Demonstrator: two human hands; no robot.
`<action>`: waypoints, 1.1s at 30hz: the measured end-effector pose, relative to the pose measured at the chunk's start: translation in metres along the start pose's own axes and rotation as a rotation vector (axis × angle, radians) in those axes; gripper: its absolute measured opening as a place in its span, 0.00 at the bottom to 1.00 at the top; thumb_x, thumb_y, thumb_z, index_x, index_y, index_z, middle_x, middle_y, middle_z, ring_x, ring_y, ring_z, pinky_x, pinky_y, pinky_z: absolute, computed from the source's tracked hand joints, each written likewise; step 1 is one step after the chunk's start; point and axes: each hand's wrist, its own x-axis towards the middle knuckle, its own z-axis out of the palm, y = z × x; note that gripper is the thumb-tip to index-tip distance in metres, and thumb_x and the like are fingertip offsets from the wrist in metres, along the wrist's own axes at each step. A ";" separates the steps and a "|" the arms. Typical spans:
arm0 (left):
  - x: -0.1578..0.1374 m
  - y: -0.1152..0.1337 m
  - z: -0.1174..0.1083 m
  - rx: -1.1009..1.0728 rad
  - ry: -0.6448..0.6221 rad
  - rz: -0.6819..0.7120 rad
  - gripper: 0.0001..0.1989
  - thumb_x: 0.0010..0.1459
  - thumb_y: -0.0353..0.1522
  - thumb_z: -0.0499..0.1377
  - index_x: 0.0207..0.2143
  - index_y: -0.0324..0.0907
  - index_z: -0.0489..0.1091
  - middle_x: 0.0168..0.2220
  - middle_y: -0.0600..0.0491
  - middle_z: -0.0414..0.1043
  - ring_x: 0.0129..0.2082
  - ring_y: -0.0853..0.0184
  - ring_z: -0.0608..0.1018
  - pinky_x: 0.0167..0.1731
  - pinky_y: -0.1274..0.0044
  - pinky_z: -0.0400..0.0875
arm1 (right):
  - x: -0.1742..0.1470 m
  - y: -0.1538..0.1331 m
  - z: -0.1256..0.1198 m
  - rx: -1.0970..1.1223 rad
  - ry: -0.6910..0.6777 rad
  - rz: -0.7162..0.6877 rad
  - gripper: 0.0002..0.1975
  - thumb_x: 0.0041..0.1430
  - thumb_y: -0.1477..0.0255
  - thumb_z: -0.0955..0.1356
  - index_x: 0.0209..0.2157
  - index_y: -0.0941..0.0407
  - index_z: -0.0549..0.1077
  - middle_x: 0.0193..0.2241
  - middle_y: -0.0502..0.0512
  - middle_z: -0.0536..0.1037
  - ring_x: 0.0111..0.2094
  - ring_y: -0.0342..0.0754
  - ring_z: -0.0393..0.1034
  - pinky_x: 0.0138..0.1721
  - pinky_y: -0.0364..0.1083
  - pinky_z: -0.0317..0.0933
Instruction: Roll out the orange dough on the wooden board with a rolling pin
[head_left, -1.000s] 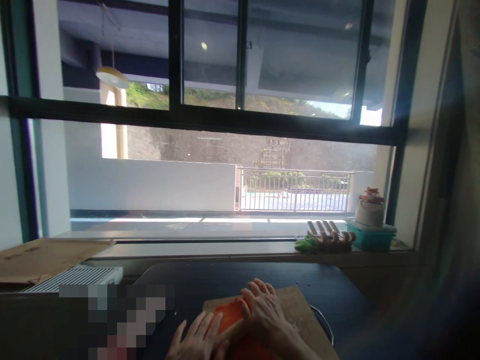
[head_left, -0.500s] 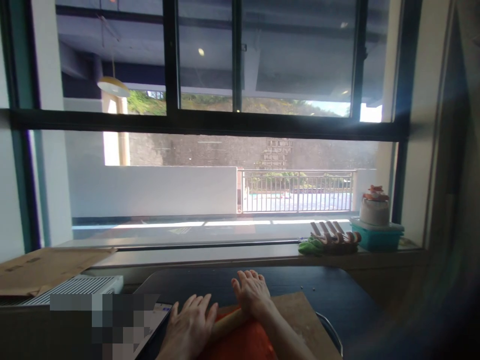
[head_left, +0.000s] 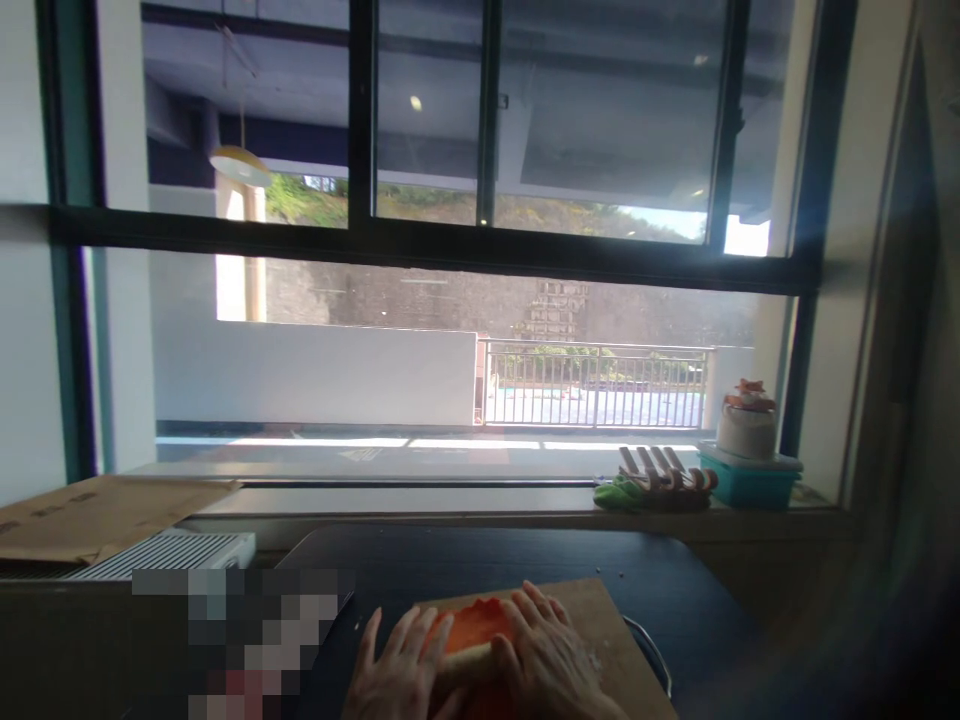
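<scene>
A pale rolling pin point(head_left: 466, 662) lies across a flat orange sheet point(head_left: 474, 624) that looks like dough. Under the sheet is a brown board point(head_left: 589, 615). My left hand point(head_left: 401, 655) rests over the pin's left part, fingers stretched forward and apart. On the pin's right part lies my right hand point(head_left: 546, 645), also with fingers extended. Both palms hide the pin's ends. Part of the orange sheet shows beyond the pin, between my hands.
The board sits on a dark table point(head_left: 480, 560); a curved metal handle point(head_left: 652, 650) shows at its right. On the windowsill are a teal box point(head_left: 750, 482), a lidded jar point(head_left: 748, 430) and a slatted rack point(head_left: 664, 480). Cardboard point(head_left: 112, 505) lies at left.
My hands and the rolling pin have moved back toward me, my right hand most. More of the orange sheet shows beyond the pin. The head view has shifted slightly.
</scene>
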 end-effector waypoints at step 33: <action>0.102 -0.021 0.001 -0.058 -0.034 -0.149 0.26 0.64 0.43 0.40 0.54 0.47 0.69 0.56 0.45 0.71 0.57 0.54 0.71 0.55 0.54 0.59 | 0.093 -0.007 -0.010 -0.002 -0.090 0.179 0.22 0.69 0.61 0.54 0.48 0.53 0.74 0.51 0.58 0.74 0.59 0.58 0.59 0.55 0.58 0.55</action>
